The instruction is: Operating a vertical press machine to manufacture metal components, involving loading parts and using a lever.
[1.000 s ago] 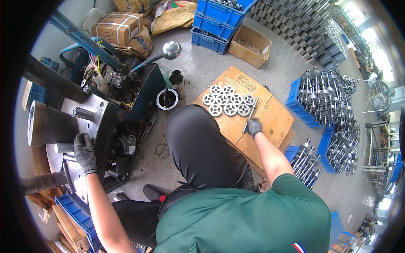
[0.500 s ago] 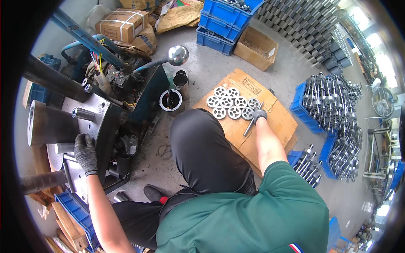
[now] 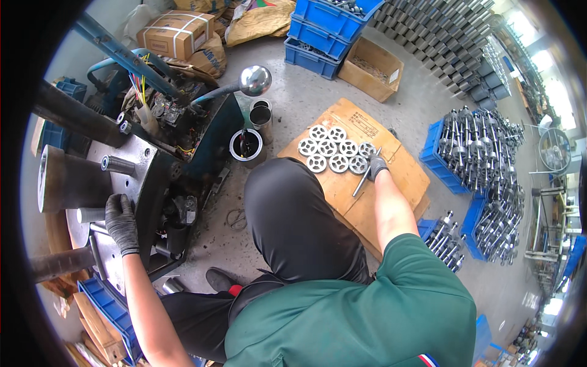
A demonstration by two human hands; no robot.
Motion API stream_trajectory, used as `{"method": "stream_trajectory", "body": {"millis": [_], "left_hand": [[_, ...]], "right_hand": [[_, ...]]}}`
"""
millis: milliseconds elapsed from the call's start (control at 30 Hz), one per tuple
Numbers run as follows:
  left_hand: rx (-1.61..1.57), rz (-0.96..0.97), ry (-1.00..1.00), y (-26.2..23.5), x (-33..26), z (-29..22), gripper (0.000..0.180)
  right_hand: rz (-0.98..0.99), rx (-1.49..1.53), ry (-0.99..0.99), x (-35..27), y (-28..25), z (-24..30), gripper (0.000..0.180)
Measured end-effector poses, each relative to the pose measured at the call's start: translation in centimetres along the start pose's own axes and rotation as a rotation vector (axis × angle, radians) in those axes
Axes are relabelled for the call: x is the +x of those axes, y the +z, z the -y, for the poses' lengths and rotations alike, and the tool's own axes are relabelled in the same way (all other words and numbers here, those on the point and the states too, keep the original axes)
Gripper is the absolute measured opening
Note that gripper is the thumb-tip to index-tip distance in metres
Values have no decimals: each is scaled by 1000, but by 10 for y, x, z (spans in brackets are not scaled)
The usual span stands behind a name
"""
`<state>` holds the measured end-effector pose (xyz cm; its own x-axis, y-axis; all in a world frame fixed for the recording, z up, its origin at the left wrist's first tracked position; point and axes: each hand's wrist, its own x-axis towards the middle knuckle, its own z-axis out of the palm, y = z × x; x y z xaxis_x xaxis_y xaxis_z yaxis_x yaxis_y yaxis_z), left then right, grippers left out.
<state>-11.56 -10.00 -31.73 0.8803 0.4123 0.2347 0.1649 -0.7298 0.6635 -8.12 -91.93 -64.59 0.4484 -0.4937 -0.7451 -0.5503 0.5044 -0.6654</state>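
Fingers of the right hand [image 3: 378, 166] closed round a slim metal rod [image 3: 361, 185] beside spoked wheels [image 3: 327, 148]

Dark-gloved, the right hand grips the rod near its middle, with a length showing on either side of the grip. The rod slants over a flattened sheet of brown cardboard [image 3: 400, 177], its upper end just beside the rightmost wheels and its lower end pointing back toward the person. Whether it touches the cardboard or a wheel cannot be told from this angle. Nine pale metal wheels lie flat on the sheet in a close cluster, left of that hand.

Well apart from it, the left hand [image 3: 122, 225], gloved too, lies at the machine's dark metal tabletop [image 3: 136, 178]. Its fingers are together and point away from the person, right next to the end of a short, smooth metal cylinder [image 3: 91, 215]; whether they grip it cannot be told. Farther along the tabletop is a small hollow tube [image 3: 118, 165], and near that a thick dark cylinder [image 3: 79, 183].

Behind, a lever ends in a shiny ball knob [image 3: 255, 81]. Round metal containers [image 3: 264, 129] sit on the floor between machine and cardboard. To the right of the cardboard, a blue bin [image 3: 441, 164] is heaped with metal shafts [image 3: 468, 140].
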Motion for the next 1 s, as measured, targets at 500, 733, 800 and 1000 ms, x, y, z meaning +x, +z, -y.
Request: {"method": "stream_trajectory", "body": {"millis": [500, 733, 800, 1000], "left_hand": [[140, -10, 44, -1, 2, 0, 25], [255, -40, 127, -2, 2, 1, 25], [21, 10, 15, 0, 3, 5, 26], [199, -25, 71, 0, 6, 10, 25]], "right_hand": [[-21, -221, 70, -37, -9, 6, 28], [-4, -20, 102, -20, -16, -26, 32], [-77, -39, 27, -13, -19, -35, 32], [-263, -689, -310, -2, -7, -34, 46]]}}
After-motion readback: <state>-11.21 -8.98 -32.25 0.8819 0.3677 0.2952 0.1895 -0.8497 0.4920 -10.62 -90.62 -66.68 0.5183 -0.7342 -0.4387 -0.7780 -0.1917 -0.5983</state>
